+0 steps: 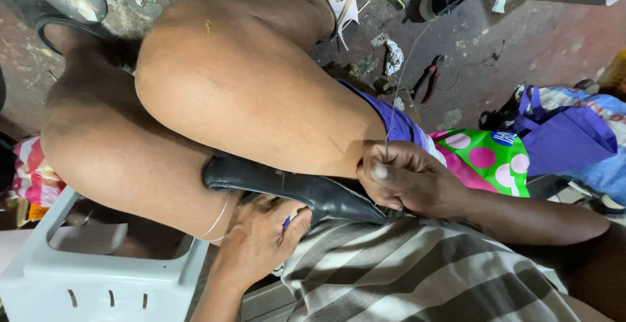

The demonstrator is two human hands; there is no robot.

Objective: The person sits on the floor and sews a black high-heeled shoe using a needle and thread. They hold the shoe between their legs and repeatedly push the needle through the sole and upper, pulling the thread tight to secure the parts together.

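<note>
Head view: black shoe [293, 188] clamped between knees. Left hand [261, 237] cupped under sole; right hand [404, 178] fingers pinched on taut thread [399, 94]. Risk: thread snapping or slipping, shoe sliding off.

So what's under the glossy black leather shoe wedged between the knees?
Under the glossy black leather shoe, the left hand supports it from below, with a grey-and-white striped shirt beneath. The sole is covered, so unseen.

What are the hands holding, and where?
The left hand grips the black shoe from underneath; the right hand pinches a thin thread near its lower end.
</note>
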